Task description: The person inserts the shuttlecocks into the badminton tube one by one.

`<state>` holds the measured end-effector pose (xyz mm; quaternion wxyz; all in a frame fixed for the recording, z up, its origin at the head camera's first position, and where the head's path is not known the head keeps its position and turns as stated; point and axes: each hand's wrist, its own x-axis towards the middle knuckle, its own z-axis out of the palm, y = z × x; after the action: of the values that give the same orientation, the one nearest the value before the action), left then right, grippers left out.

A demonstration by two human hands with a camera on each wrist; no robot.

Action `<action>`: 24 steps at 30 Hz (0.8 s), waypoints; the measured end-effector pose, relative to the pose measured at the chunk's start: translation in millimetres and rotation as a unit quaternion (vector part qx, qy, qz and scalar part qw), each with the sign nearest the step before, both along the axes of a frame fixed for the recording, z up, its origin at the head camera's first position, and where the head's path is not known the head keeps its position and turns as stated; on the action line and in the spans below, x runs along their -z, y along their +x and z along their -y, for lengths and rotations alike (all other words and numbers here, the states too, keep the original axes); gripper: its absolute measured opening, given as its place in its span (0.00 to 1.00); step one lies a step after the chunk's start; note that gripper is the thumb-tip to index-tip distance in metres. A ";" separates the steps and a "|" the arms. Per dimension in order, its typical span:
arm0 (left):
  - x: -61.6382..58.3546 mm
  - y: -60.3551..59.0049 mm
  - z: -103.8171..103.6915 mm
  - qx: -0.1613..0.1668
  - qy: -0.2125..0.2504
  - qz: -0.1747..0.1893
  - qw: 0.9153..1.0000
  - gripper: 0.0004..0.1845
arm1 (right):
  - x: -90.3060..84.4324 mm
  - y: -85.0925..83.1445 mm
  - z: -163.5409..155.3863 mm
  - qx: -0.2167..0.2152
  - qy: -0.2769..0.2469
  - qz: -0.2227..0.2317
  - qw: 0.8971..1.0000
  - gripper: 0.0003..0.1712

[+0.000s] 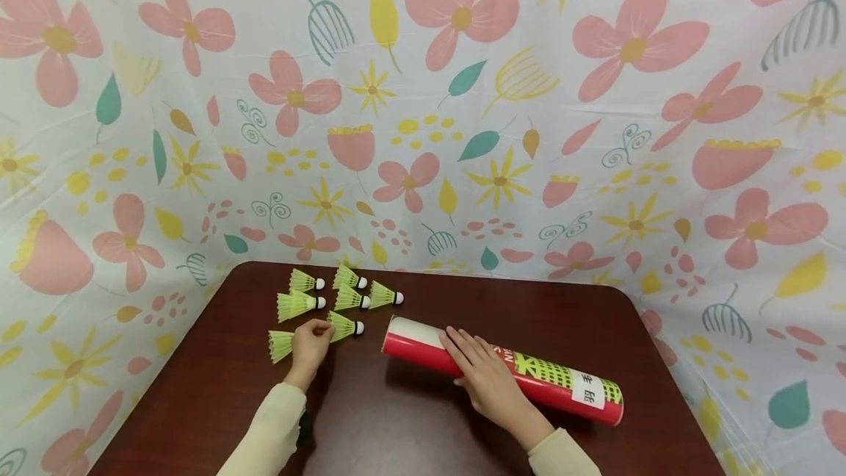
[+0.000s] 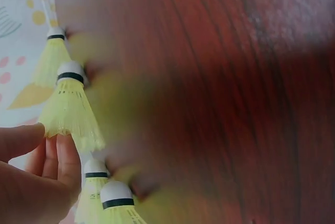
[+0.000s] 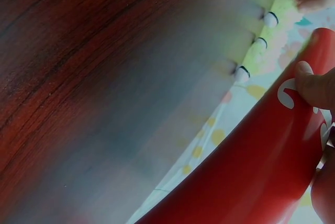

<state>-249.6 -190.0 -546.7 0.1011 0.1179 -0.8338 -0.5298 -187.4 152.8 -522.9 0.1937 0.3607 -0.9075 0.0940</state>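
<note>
My left hand (image 1: 311, 347) pinches a yellow shuttlecock (image 1: 342, 326) by the edge of its skirt, thumb on one side and fingers on the other. Its white cork with a black band points right in the head view. Another shuttlecock (image 1: 280, 345) lies just left of this hand, its front end hidden behind it. Across the upper middle of a red shuttlecock tube (image 1: 423, 344) lies my right hand (image 1: 485, 380), gripping it with the thumb on the near side. The tube slants on the table, its pale end toward the shuttlecocks and a white label near the other end.
Several more shuttlecocks (image 1: 352, 298) lie in rows at the table's back left, corks to the right. The dark wooden table (image 1: 370, 417) has rounded back corners. A flower-printed cloth (image 1: 423, 131) hangs close behind it and at both sides.
</note>
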 end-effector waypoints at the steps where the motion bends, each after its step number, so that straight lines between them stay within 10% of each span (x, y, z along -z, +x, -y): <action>1: -0.7 1.0 -0.2 0.003 0.004 -0.003 1.000 0.07 | 0.0 -0.2 -0.1 0.001 -0.002 0.001 1.000 0.54; 24: -52.3 33.7 -25.6 0.127 0.119 -0.023 0.984 0.08 | -5.6 0.0 -0.6 0.011 0.006 0.013 1.000 0.51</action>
<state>-215.9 -164.4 -494.4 0.0378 0.0103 -0.7701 -0.6367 -187.4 153.4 -517.3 0.1804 0.3502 -0.9146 0.0909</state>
